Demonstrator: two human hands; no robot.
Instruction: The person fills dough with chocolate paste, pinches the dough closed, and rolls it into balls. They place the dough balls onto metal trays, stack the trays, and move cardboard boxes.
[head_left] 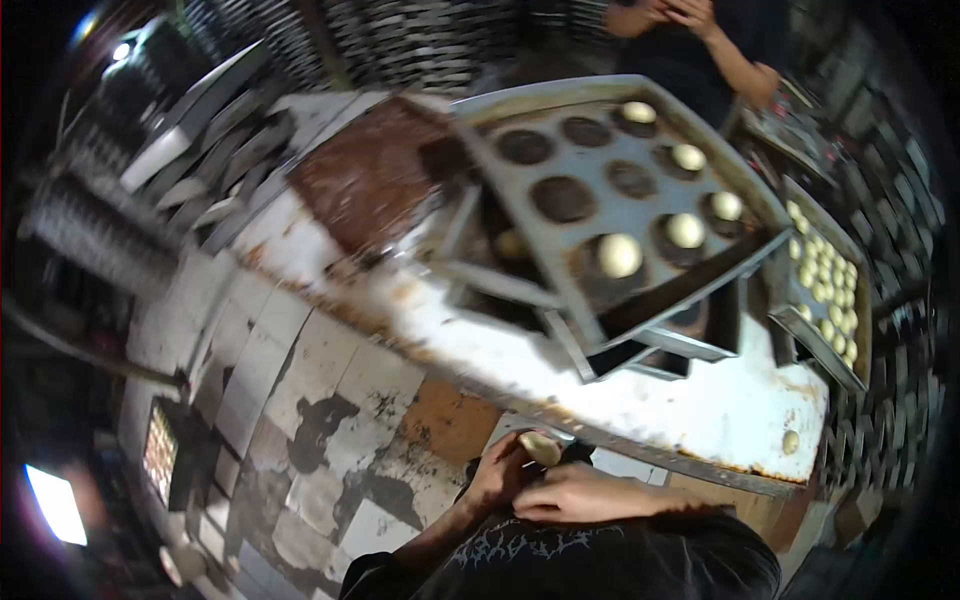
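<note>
Both hands are working just off the table's (700,410) near edge: left hand (497,470) is clasping a dough ball (540,447), right hand (585,492) seemingly closing over it from beside. Baking tray (610,200) is lying well beyond, mid-table.

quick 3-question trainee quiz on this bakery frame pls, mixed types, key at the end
1. True or false: every cup of the top baking tray holds a dough ball.
2. The left hand and right hand hold: A) a knife B) a dough piece C) a cloth
3. Fill in: a lone dough ball lies on the white ____.

Key: 1 false; 2 B; 3 table
</note>
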